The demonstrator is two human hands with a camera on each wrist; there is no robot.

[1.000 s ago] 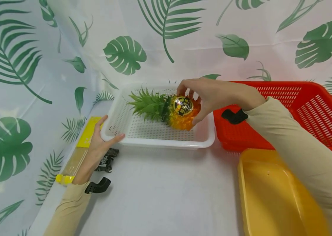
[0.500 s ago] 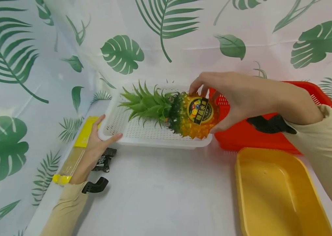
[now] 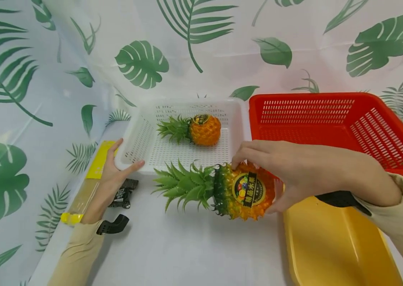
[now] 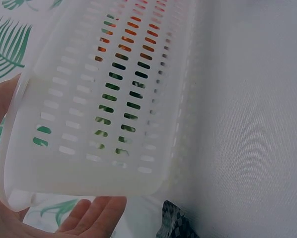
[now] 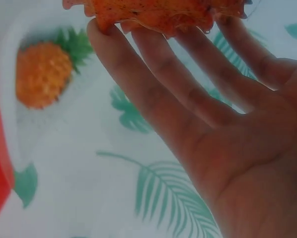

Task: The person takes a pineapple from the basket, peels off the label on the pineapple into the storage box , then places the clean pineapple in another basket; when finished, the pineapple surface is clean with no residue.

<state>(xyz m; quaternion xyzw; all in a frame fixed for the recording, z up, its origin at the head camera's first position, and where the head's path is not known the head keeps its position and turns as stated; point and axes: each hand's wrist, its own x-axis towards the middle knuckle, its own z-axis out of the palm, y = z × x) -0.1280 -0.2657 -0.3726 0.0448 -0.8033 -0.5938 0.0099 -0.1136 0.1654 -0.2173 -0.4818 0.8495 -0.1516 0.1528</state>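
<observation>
In the head view my right hand (image 3: 298, 171) grips the orange base of a pineapple (image 3: 249, 190) between thumb and fingers. Its green crown points left, and a round black-and-gold label faces up. The fruit is in front of the white perforated basket (image 3: 135, 137), over the white table. A second pineapple (image 3: 208, 133) lies in that basket, crown also to the left. My left hand (image 3: 112, 176) holds the basket's front left corner, thumb across the rim. From the left wrist, the slotted basket wall (image 4: 84, 178) shows, with fingers (image 4: 106, 213) around its corner.
A red basket (image 3: 305, 111) stands right of the white one. Before it is a yellow tub (image 3: 337, 246), partly covered by the right arm. At left lie a yellow-capped bottle (image 3: 83, 194) and a small black packet (image 3: 124, 194). Leaf-printed cloth hangs behind.
My right hand has lifted the held pineapple out of the white basket and brought it toward me over its front edge. The second pineapple has come into sight. The left hand keeps its hold.
</observation>
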